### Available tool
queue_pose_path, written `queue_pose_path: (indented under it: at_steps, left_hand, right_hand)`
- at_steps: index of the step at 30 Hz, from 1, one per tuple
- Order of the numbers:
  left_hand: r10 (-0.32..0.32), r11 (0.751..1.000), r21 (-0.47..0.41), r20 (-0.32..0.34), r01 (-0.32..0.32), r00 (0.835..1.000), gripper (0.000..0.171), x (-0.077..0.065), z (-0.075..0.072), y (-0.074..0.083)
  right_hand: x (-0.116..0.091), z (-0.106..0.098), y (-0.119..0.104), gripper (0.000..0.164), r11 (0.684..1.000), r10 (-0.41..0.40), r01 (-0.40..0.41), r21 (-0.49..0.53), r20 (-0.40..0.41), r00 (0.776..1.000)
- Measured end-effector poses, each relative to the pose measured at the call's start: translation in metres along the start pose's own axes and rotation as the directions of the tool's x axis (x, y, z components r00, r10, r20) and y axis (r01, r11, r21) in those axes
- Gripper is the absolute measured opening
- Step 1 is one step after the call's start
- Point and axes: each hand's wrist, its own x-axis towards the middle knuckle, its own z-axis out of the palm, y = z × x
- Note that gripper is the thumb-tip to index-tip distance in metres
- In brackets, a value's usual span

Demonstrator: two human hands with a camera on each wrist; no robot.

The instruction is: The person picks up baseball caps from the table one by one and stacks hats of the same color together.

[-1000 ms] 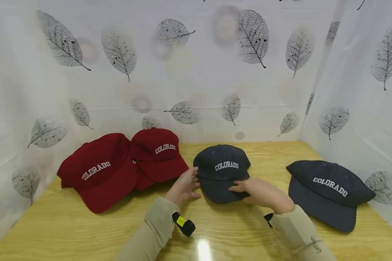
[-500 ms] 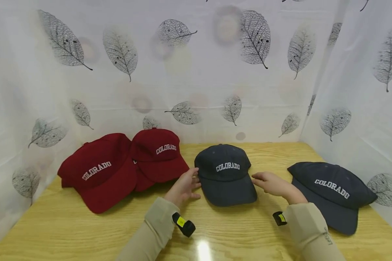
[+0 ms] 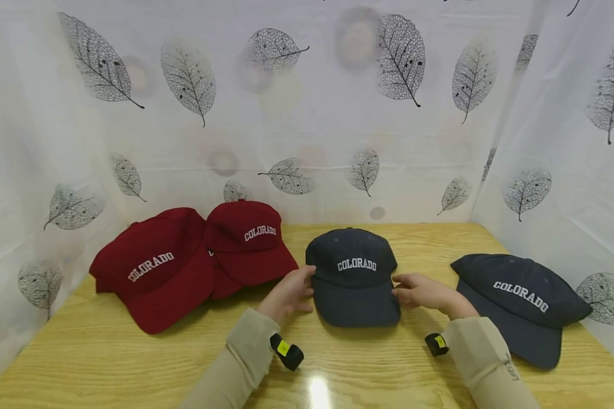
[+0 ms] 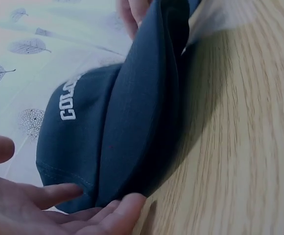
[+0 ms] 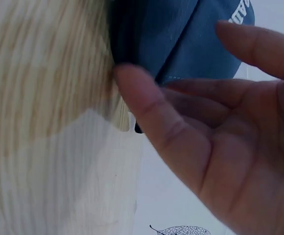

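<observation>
White leaf-printed fabric (image 3: 317, 196) walls in my yellow wood-grain tabletop (image 3: 225, 369). Red cloth caps (image 3: 189, 258) overlap, one mostly hidden. Between my left hand (image 3: 288, 294) and right hand (image 3: 423, 292), fingers loosely extended at its sides, sits a navy cloth cap (image 3: 355, 289); the left wrist view hides part of its white lettering (image 3: 357, 264).

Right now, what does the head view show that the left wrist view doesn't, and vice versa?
Only the head view: red caps and the full word on the middle cap.
Only the left wrist view: stitching along that cap's side, close up.
Both: that cap, the left hand, right hand, table and leaf-print curtain.
</observation>
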Motion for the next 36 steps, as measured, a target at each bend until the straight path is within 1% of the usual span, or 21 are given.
queue_pose_path:
  at_steps: [4, 6, 11, 19, 24, 29, 32, 33, 34, 35, 36]
  left_hand:
    - [-0.007, 0.998, 0.055, -0.014, 0.008, 1.000, 0.055, 0.001, 0.001, 0.001]
    - [-0.014, 0.998, 0.062, -0.022, 0.015, 1.000, 0.055, 0.001, 0.002, 0.001]
    - [-0.015, 0.996, 0.086, -0.035, 0.018, 0.999, 0.058, 0.001, 0.003, 0.000]
    - [-0.026, 0.995, 0.095, -0.042, 0.030, 0.999, 0.058, -0.001, 0.002, 0.003]
    - [-0.019, 0.994, 0.110, -0.040, 0.023, 0.999, 0.056, -0.001, 0.003, 0.002]
    - [-0.009, 0.988, 0.153, -0.033, 0.014, 0.999, 0.057, -0.003, 0.002, 0.002]
    - [0.003, 0.979, 0.205, -0.023, 0.002, 1.000, 0.058, -0.005, 0.000, 0.003]
    - [0.011, 0.971, 0.239, -0.021, -0.005, 1.000, 0.056, -0.005, -0.001, 0.003]
    - [0.020, 0.959, 0.284, -0.018, -0.014, 1.000, 0.051, -0.005, -0.001, 0.004]
    - [0.035, 0.941, 0.337, -0.014, -0.028, 0.999, 0.046, -0.005, -0.003, 0.006]
    - [0.063, 0.915, 0.400, -0.006, -0.056, 0.998, 0.043, -0.005, -0.004, 0.007]
  right_hand:
    - [0.000, 0.000, 0.001, 0.058, 1.000, -0.009, 0.009, 0.003, 0.040, 0.999]
    - [-0.001, 0.000, 0.001, 0.059, 1.000, -0.008, 0.008, -0.003, 0.052, 0.999]
    - [-0.002, 0.002, 0.000, 0.065, 0.999, 0.000, 0.003, -0.046, 0.055, 0.999]
    - [-0.001, 0.001, -0.001, 0.069, 0.994, -0.029, 0.037, -0.102, 0.078, 0.997]
    - [-0.003, 0.002, -0.004, 0.072, 0.988, 0.000, 0.012, -0.156, 0.077, 0.997]
    - [-0.003, 0.004, -0.008, 0.073, 0.982, 0.024, -0.009, -0.186, 0.079, 0.997]
    - [-0.003, 0.004, -0.009, 0.071, 0.977, 0.025, -0.009, -0.214, 0.074, 0.997]
    - [-0.003, 0.004, -0.010, 0.070, 0.975, 0.030, -0.014, -0.224, 0.069, 0.997]
    - [-0.004, 0.003, -0.010, 0.069, 0.972, 0.037, -0.021, -0.235, 0.063, 0.997]
    - [-0.005, 0.002, -0.012, 0.068, 0.970, 0.045, -0.031, -0.242, 0.052, 0.998]
    - [-0.007, 0.001, -0.014, 0.066, 0.964, 0.046, -0.036, -0.263, 0.032, 0.998]
